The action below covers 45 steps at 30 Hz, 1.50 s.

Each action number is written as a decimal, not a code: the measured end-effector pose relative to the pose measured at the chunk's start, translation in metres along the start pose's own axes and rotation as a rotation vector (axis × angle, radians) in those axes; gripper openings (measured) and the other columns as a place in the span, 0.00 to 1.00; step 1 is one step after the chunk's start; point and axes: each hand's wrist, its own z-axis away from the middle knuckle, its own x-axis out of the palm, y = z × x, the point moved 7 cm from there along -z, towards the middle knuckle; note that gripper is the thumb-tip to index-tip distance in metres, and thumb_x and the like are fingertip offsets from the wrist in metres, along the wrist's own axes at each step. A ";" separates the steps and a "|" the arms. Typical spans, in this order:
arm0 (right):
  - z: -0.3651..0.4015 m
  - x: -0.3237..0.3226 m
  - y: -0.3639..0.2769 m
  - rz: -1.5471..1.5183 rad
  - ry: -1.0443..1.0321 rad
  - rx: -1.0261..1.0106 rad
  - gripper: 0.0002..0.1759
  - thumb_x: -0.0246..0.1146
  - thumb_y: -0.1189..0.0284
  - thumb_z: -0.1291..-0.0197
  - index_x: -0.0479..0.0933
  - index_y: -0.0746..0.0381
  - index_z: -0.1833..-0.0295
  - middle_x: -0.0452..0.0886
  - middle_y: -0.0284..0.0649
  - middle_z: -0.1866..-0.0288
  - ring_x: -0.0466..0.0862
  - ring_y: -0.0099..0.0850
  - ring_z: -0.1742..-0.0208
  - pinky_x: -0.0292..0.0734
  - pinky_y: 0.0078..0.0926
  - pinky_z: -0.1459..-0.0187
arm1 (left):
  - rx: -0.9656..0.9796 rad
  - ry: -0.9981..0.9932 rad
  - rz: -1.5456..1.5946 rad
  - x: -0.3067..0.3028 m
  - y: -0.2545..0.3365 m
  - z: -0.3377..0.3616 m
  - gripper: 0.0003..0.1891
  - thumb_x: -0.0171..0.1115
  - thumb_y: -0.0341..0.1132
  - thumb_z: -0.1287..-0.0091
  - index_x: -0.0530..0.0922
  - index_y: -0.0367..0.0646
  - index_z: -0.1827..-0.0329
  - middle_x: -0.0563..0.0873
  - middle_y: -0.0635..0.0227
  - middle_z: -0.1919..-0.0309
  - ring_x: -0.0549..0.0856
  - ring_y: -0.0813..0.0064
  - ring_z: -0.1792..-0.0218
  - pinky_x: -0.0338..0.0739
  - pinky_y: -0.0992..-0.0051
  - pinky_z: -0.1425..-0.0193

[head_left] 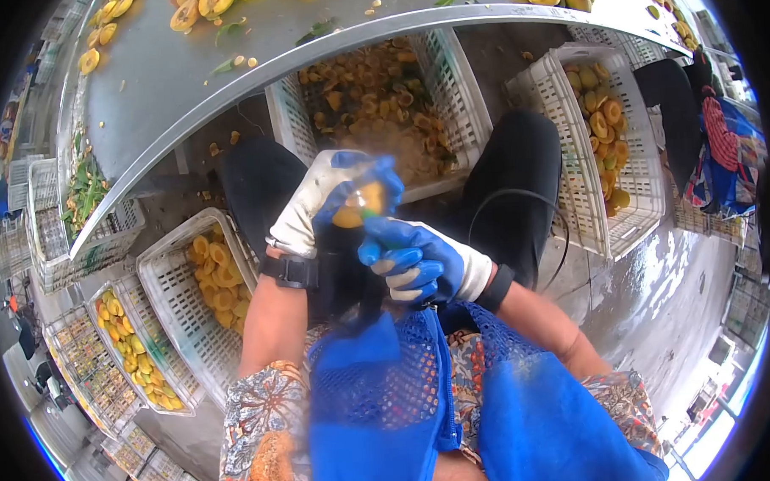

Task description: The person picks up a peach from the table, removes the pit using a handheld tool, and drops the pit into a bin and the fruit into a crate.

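My left hand (pixel 337 195), in a white and blue coated glove, is closed around a yellow peach half (pixel 348 217) in front of my lap. Motion blurs the fruit and the fingertips. My right hand (pixel 424 260), gloved the same way, grips a green-handled pitting tool (pixel 369 215). The tool's working end meets the fruit, and a pale shiny part shows there, too smeared to make out. Just beyond both hands, between my knees, a white plastic crate (pixel 458 94) holds a heap of peach scraps and pits (pixel 380 105).
A metal table (pixel 175 70) spans the front, with peach halves (pixel 216 4) and leaves on it. Left of me stands a crate (pixel 179 286) of pitted halves; another crate (pixel 560 149) of peaches stands on the right. Wet floor (pixel 658 299) lies at right.
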 end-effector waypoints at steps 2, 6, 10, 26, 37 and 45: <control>-0.003 0.003 0.002 -0.108 -0.058 -0.015 0.23 0.48 0.54 0.22 0.77 0.64 0.52 0.67 0.22 0.80 0.64 0.14 0.88 0.60 0.17 0.84 | -0.014 0.050 0.068 0.003 0.004 -0.001 0.24 0.60 0.51 0.27 0.82 0.34 0.63 0.87 0.58 0.68 0.87 0.66 0.66 0.82 0.70 0.57; -0.007 0.007 -0.005 -0.272 -0.280 -0.038 0.26 0.46 0.53 0.22 0.78 0.65 0.50 0.70 0.25 0.79 0.69 0.15 0.86 0.64 0.19 0.83 | 0.102 0.290 0.359 0.003 0.000 -0.005 0.22 0.57 0.50 0.25 0.80 0.34 0.55 0.86 0.56 0.63 0.88 0.60 0.64 0.85 0.63 0.57; 0.004 0.023 -0.018 -0.205 -0.300 -0.143 0.27 0.46 0.53 0.22 0.78 0.66 0.50 0.70 0.25 0.80 0.68 0.16 0.87 0.64 0.19 0.83 | 0.277 0.627 0.414 -0.044 -0.023 -0.018 0.25 0.56 0.52 0.25 0.79 0.34 0.50 0.86 0.56 0.58 0.88 0.62 0.60 0.86 0.63 0.54; 0.033 -0.043 -0.096 2.152 1.136 -0.321 0.26 0.53 0.65 0.32 0.68 0.76 0.39 0.84 0.59 0.63 0.85 0.54 0.58 0.79 0.49 0.57 | -0.125 1.480 -1.414 -0.174 0.085 0.265 0.18 0.65 0.42 0.29 0.83 0.34 0.50 0.88 0.64 0.57 0.84 0.77 0.58 0.78 0.75 0.51; 0.054 0.013 -0.104 1.791 1.052 -0.482 0.27 0.56 0.59 0.29 0.68 0.71 0.36 0.83 0.51 0.71 0.86 0.47 0.69 0.78 0.43 0.63 | 0.353 0.567 -1.883 -0.065 0.239 -0.110 0.25 0.67 0.39 0.37 0.78 0.51 0.35 0.83 0.57 0.42 0.82 0.55 0.42 0.76 0.62 0.37; 0.057 0.018 -0.106 1.584 0.972 -0.471 0.24 0.57 0.60 0.29 0.70 0.68 0.39 0.83 0.48 0.73 0.85 0.41 0.73 0.78 0.38 0.68 | 0.157 0.524 -1.869 -0.084 0.231 -0.143 0.16 0.65 0.37 0.40 0.79 0.45 0.49 0.84 0.55 0.55 0.83 0.52 0.52 0.77 0.59 0.50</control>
